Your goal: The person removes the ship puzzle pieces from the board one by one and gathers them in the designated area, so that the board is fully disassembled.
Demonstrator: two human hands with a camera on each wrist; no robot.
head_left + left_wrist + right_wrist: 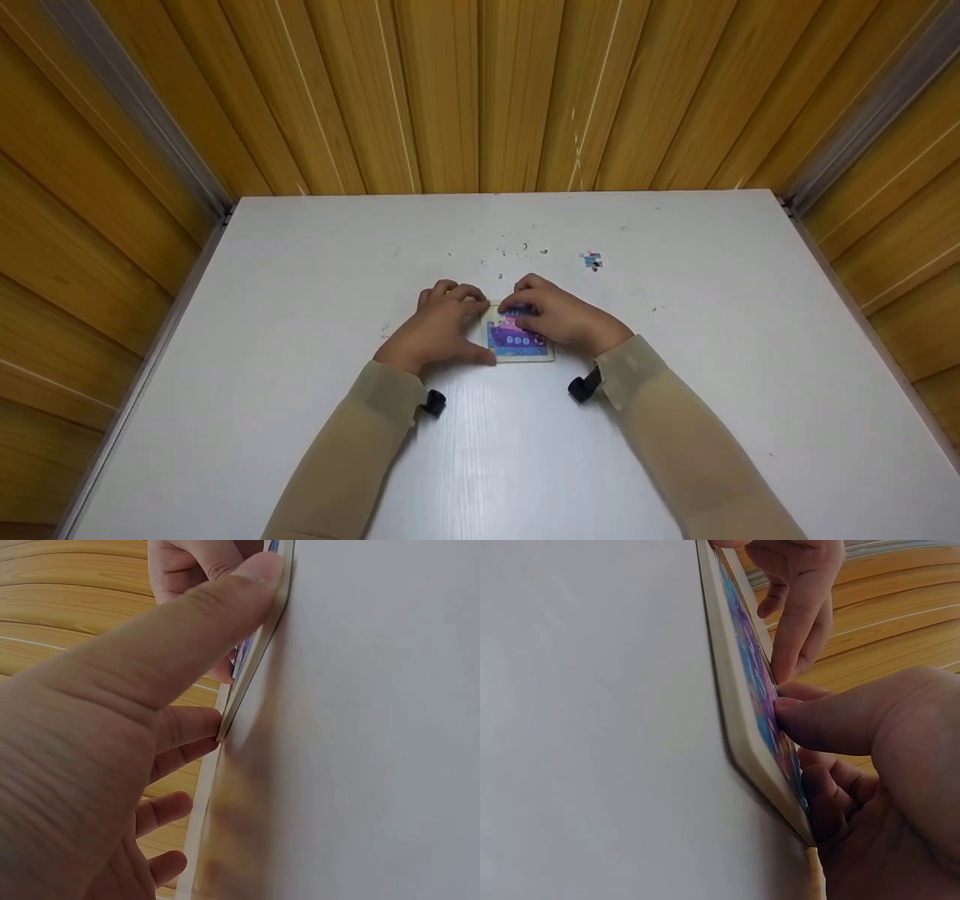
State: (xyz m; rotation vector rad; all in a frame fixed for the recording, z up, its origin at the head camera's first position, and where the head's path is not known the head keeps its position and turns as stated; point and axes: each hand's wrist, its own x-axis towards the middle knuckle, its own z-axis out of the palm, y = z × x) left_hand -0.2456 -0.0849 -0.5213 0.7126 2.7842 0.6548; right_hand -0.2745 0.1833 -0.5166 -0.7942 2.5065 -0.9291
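Observation:
A small jigsaw puzzle (pixel 517 350) in a pale frame lies on the white table. Its picture shows a purple and pink ship over blue. My left hand (pixel 442 326) holds the frame's left side, thumb at the near corner and index finger at the far one. In the left wrist view, the left thumb (pixel 225 611) presses on the frame edge. Over the puzzle's upper right part is my right hand (pixel 562 319), fingers bent. The right thumb (pixel 832 720) touches the picture in the right wrist view. Whether a piece sits under those fingertips is hidden.
Beyond the puzzle to the right lies a small patch of blue, white and red bits (pixel 592 260). Dark specks (pixel 525 246) dot the table (pixel 337 247) behind the hands. Wood-patterned walls (pixel 450 97) stand along the table's back and sides.

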